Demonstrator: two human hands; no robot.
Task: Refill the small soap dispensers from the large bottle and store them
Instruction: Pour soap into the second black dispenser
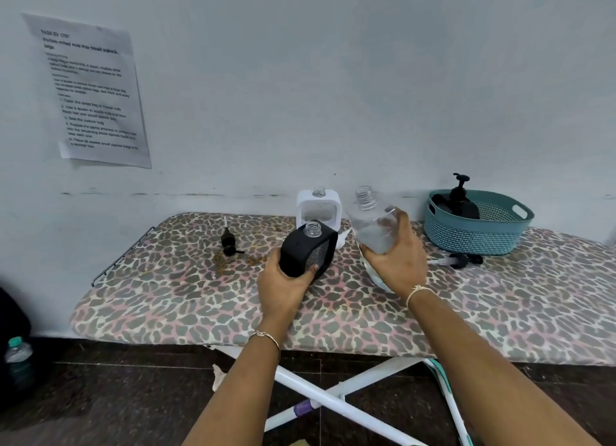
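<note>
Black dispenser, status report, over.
Left hand grips black dispenser, neck open. Right hand holds large clear bottle, uncapped, not pouring. Nothing over the neck.

Bare forearms [240, 382]; thin gold-tone bangle [268, 337] on L wrist, pale knotted thread band [416, 291] on R wrist.

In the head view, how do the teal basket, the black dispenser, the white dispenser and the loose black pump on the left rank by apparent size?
1. teal basket
2. black dispenser and white dispenser: they look alike; the black one is nearer and partly hides the white one, so unranked
3. loose black pump
</note>
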